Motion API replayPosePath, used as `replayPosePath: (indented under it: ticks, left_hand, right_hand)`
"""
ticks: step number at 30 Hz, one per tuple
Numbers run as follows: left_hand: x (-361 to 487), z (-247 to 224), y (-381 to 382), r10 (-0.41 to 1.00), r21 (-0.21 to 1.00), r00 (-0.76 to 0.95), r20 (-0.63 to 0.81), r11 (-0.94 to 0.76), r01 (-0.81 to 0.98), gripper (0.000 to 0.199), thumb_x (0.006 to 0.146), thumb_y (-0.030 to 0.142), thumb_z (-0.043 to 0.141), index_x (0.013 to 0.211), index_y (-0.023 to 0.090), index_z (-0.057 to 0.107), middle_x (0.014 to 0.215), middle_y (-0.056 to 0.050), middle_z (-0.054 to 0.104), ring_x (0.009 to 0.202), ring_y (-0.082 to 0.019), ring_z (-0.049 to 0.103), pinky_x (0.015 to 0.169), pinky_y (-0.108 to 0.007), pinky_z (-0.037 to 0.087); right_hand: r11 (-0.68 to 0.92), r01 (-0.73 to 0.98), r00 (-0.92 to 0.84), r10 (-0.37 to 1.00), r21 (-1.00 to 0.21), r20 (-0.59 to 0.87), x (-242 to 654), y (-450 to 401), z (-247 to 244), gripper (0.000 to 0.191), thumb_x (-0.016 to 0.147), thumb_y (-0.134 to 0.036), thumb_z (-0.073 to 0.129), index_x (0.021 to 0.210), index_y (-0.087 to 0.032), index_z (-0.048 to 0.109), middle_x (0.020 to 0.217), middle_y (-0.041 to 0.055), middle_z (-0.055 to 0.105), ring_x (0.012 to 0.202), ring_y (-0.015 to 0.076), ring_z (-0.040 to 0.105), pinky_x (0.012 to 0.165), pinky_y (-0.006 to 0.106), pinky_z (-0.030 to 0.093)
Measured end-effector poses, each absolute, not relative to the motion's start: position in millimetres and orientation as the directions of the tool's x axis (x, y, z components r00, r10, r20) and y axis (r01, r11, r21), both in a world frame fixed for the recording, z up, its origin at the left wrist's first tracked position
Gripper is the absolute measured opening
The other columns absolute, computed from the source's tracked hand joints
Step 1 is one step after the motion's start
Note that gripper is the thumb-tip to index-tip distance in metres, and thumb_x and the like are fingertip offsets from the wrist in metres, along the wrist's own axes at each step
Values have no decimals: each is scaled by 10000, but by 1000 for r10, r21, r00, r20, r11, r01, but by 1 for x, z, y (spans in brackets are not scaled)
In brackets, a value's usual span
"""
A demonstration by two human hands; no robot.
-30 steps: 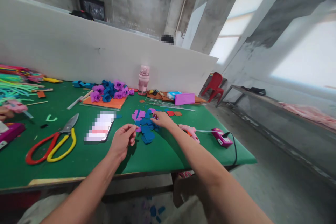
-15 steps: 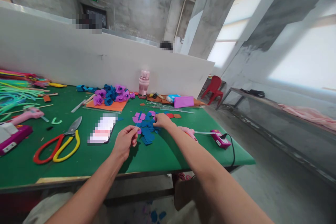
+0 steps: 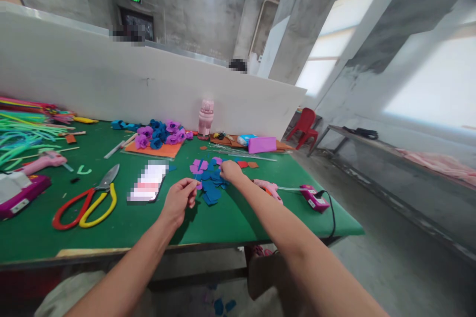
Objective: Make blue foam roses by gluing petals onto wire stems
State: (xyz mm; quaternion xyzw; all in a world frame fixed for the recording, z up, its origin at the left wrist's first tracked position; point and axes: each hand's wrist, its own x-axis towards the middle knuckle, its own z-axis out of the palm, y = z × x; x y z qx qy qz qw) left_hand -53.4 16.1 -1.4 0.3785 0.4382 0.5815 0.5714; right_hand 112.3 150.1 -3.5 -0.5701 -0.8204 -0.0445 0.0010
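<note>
My left hand (image 3: 181, 199) is closed in a pinch on a thin stem, whose blue tip (image 3: 200, 165) points up and away from me. Just beyond it lie several blue paper petals (image 3: 211, 190), loosely piled on the green table (image 3: 148, 228). At the pile's right side is my right hand (image 3: 232, 172), fingers curled down among the pieces; what they hold, if anything, is hidden. Purple petals (image 3: 195, 167) lie at the far left of the pile. A pink glue gun (image 3: 267, 188) rests to the right, beneath my right forearm.
Red-and-yellow-handled scissors (image 3: 89, 203) and a phone (image 3: 149, 183) lie on the left. Finished paper flowers (image 3: 159, 133) sit on orange sheets behind, near a pink bottle (image 3: 206, 120). A purple power box (image 3: 315, 199) with a black cable is near the right edge. A white partition (image 3: 167, 79) stands behind.
The whole view has shifted slightly, with things appearing a little further right. My left hand still pinches the stem, and my right hand stays at the petal pile.
</note>
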Motion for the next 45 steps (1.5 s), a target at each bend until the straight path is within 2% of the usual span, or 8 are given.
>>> replayPosePath:
  ticks: [6, 13, 19, 27, 35, 41, 42, 45]
  left_hand:
    - [-53, -1, 15, 996, 942, -65, -62, 37, -332, 254, 629, 369, 671, 696, 143, 577, 499, 70, 444, 352, -24, 345, 329, -154, 248]
    - [-52, -1, 15, 996, 941, -61, -69, 45, -334, 249, 623, 362, 673, 699, 142, 582, 494, 71, 442, 348, -20, 332, 329, -154, 243]
    - [-52, -3, 15, 997, 944, -54, -63, 41, -327, 245, 647, 366, 661, 701, 142, 577, 497, 72, 434, 353, -24, 337, 333, -158, 248]
    - [-51, -3, 16, 996, 944, -51, -76, 55, -326, 242, 643, 362, 659, 706, 144, 574, 493, 76, 435, 347, -22, 328, 328, -156, 241]
    - [-52, -2, 15, 996, 951, -53, -72, 52, -305, 236, 651, 359, 645, 709, 143, 571, 500, 72, 429, 357, -31, 326, 334, -164, 245]
    - [-45, 7, 19, 998, 979, -39, 54, -61, -196, 235, 672, 369, 633, 718, 148, 568, 585, 41, 488, 418, -48, 358, 397, -186, 296]
    - [-43, 9, 19, 995, 982, -32, 95, -99, -159, 235, 683, 376, 625, 725, 151, 571, 582, 41, 486, 430, -54, 362, 409, -188, 294]
    - [-31, 16, 16, 968, 968, 0, 251, -251, 29, 229, 731, 388, 581, 735, 160, 598, 590, 28, 508, 503, -84, 410, 468, -199, 315]
  right_hand:
    - [358, 931, -360, 933, 72, 16, 113, 150, 0, 212, 728, -243, 556, 900, -189, 668, 956, 96, 681, 913, 229, 620, 731, 261, 461]
    - [329, 942, -332, 943, 73, 35, 112, 150, -4, 252, 752, -145, 486, 938, -167, 655, 1014, 124, 662, 965, 228, 605, 758, 272, 451]
    - [312, 949, -313, 950, 36, 21, 116, 152, -3, 236, 735, -310, 547, 919, -205, 651, 948, 80, 682, 887, 221, 624, 705, 262, 461]
    - [282, 958, -279, 958, -39, 71, 110, 150, -6, 203, 706, -186, 531, 852, -202, 671, 965, 95, 677, 935, 234, 605, 750, 293, 442]
    - [245, 910, -216, 969, -335, 120, 132, 156, 4, 145, 691, -222, 523, 722, -183, 660, 772, 39, 676, 759, 177, 605, 639, 231, 415]
    - [343, 726, -278, 939, -596, 202, 148, 101, 19, 170, 784, -267, 424, 794, -189, 575, 692, -29, 585, 614, 97, 543, 586, 194, 422]
    - [357, 665, -297, 932, -656, 207, 151, 85, 20, 169, 796, -289, 414, 801, -195, 555, 669, -40, 556, 563, 85, 521, 553, 191, 421]
    - [244, 96, -367, 910, -965, 193, 157, 40, 14, 135, 750, -326, 534, 769, -192, 526, 642, -46, 499, 493, 75, 484, 488, 200, 409]
